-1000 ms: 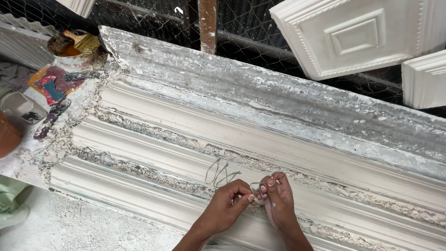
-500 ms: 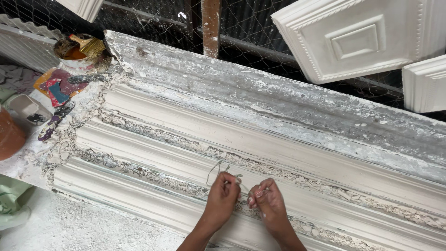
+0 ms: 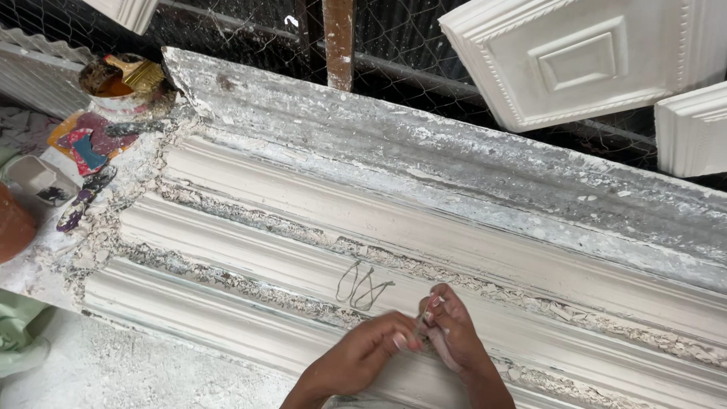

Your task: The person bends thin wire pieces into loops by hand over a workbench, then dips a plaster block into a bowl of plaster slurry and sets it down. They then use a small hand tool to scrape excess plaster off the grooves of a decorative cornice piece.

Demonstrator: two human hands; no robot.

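Note:
A long white plaster cornice mould [image 3: 424,227] with stepped ridges lies across the bench. A thin looped wire [image 3: 362,286] rests on one ridge near the front. My left hand [image 3: 363,356] and my right hand [image 3: 453,337] are together just right of the loops, fingertips pinching one end of the wire between them. Both hands rest on the front ridge of the mould.
A tin with a paintbrush [image 3: 121,76] stands at the back left, beside a coloured rag [image 3: 85,144] and a small white tub [image 3: 34,178]. White moulded panels [image 3: 575,60] lean on wire mesh behind. Plaster crumbs litter the mould's left end.
Both hands have drawn closer together and shifted slightly right along the ridge; the wire loops now lie free to the left of the fingers.

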